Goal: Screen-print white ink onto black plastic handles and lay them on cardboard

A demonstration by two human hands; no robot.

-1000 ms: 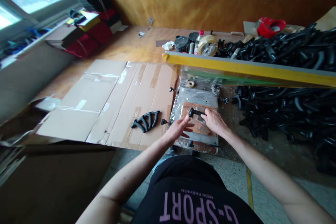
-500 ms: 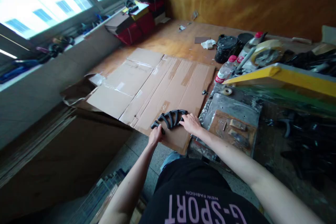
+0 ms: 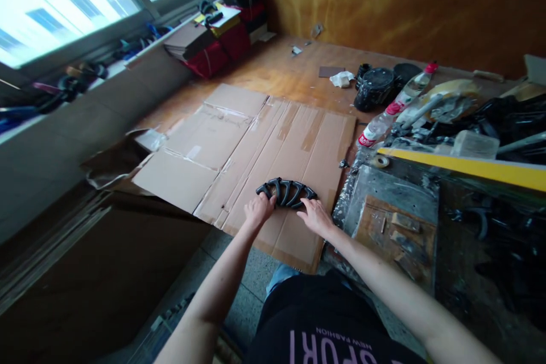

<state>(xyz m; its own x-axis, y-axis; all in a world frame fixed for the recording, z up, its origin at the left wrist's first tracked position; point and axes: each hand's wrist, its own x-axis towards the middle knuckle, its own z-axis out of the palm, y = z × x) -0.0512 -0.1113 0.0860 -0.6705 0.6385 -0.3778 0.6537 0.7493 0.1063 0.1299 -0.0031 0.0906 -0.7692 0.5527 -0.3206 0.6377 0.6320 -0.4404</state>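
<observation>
Several black curved pieces (image 3: 283, 192), shaped like handles, stand side by side in an arched row on the flattened cardboard (image 3: 239, 136), near its front edge. My left hand (image 3: 259, 210) is closed around the leftmost piece, thumb toward the row. At the other end, my right hand (image 3: 316, 218) has its thumb and fingers on the rightmost piece. Fingers partly hide both end pieces.
Right of the cardboard is a metal plate (image 3: 398, 196) with a worn wooden board (image 3: 375, 227) on it. Behind stand plastic bottles (image 3: 375, 128), a black pot (image 3: 375, 88) and a yellow-edged panel (image 3: 478, 169). Dark red boxes (image 3: 213, 60) sit by the window.
The leftmost piece, apart from the row before, is now against it, moved there by my left hand. Both hands are closer together, and the camera view has shifted slightly.
</observation>
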